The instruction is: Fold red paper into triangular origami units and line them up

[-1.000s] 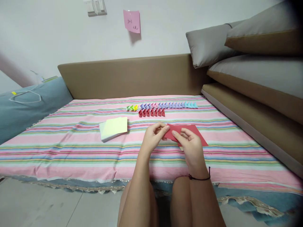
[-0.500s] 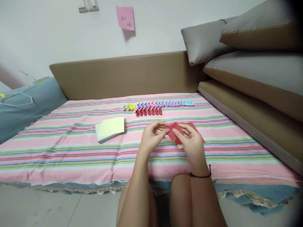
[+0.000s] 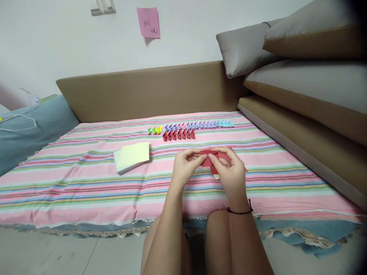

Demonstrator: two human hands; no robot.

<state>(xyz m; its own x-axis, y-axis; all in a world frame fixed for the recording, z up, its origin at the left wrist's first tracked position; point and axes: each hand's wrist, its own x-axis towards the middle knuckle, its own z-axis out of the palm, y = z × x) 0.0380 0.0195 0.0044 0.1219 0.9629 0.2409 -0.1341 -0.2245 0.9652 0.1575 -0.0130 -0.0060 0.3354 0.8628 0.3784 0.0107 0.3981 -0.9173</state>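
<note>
Between my two hands is a small folded piece of red paper (image 3: pixel 207 162), raised above the striped cloth. My left hand (image 3: pixel 186 162) pinches its left side, and my right hand (image 3: pixel 229 168) pinches its right side; the thumbs almost meet on its front. Behind and below my right hand lie more red paper sheets (image 3: pixel 242 165), with a pale yellow corner (image 3: pixel 217 177) sticking out; my hand covers much of them. Farther back stands a row of folded red paper pieces (image 3: pixel 179 135). Behind it runs a row of purple, pink and blue ones (image 3: pixel 208 124), with green and yellow ones (image 3: pixel 155 130) at its left.
A stack of pale yellow and white paper (image 3: pixel 132 157) lies left of my hands on the striped cloth (image 3: pixel 86 183). Grey and brown cushions (image 3: pixel 304 84) pile up on the right. A brown backrest (image 3: pixel 143 93) stands behind, below a pink note (image 3: pixel 148 23) on the wall.
The red paper has turned in my fingers, from a diamond angle to squarer edges. My thumbs have come closer together on it. The whole view has shifted slightly.
</note>
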